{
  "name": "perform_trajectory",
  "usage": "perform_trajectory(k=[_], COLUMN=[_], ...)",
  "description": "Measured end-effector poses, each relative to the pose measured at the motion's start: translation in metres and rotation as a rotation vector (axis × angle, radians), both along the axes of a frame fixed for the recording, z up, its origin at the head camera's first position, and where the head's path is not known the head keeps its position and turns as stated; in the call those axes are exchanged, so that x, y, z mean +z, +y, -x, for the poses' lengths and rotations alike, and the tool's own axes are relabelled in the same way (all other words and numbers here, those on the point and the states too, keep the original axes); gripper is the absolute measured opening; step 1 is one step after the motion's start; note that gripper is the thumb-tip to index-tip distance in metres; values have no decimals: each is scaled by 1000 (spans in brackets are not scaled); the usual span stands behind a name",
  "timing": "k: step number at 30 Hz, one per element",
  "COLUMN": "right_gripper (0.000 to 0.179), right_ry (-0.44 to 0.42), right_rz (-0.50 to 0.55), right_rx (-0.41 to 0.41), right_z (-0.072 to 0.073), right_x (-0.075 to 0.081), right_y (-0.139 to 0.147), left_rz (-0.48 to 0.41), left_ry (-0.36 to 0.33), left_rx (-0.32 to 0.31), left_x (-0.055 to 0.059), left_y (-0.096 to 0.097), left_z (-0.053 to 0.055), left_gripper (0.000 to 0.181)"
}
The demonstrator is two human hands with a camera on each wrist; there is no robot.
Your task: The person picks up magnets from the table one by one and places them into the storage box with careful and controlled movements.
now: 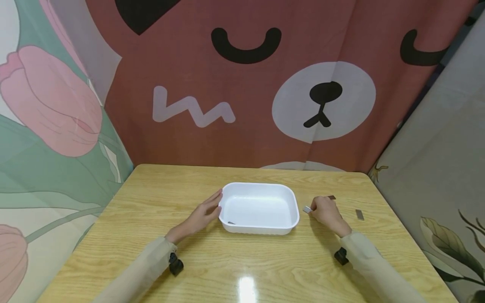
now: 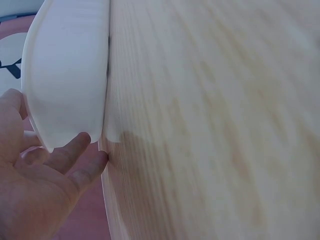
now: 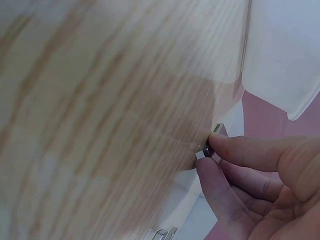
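A white rectangular plastic tub [image 1: 259, 229] stands on the wooden table. At its left end my left hand [image 1: 203, 214] rests with extended fingers against the wall, and the left wrist view shows fingertips touching the tub [image 2: 67, 75] low on its side. Just right of the tub, my right hand [image 1: 326, 211] pinches a small flat silver metal piece [image 1: 307, 209] between thumb and fingers. The right wrist view shows this metal piece [image 3: 220, 131] close to the tabletop; its exact kind is unclear. Inside the tub, near the front left corner, lies a small grey item [image 1: 231, 223].
To the right of my right hand lies a small flat grey rectangle [image 1: 359, 214]. A dark brownish flat piece [image 1: 332, 197] shows just behind that hand. Printed curtains [image 1: 242, 139] hang behind the table [image 1: 182, 176] and along both sides.
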State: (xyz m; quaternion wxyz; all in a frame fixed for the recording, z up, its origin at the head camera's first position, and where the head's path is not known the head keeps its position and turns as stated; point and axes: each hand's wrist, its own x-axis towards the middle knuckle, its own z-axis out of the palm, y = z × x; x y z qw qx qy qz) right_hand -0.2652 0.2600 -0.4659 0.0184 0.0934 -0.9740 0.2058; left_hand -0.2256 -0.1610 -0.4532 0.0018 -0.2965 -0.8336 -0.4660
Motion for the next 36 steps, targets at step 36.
perform_trajectory(k=[36], right_gripper=[14], right_ry=[21], right_rz=[22], right_rx=[22], right_z=[0], right_x=[-2], right_y=[0], left_rz=[-26], left_ry=[7], left_rx=[6], left_x=[-41], left_y=[-6], left_z=[24], left_gripper=[53])
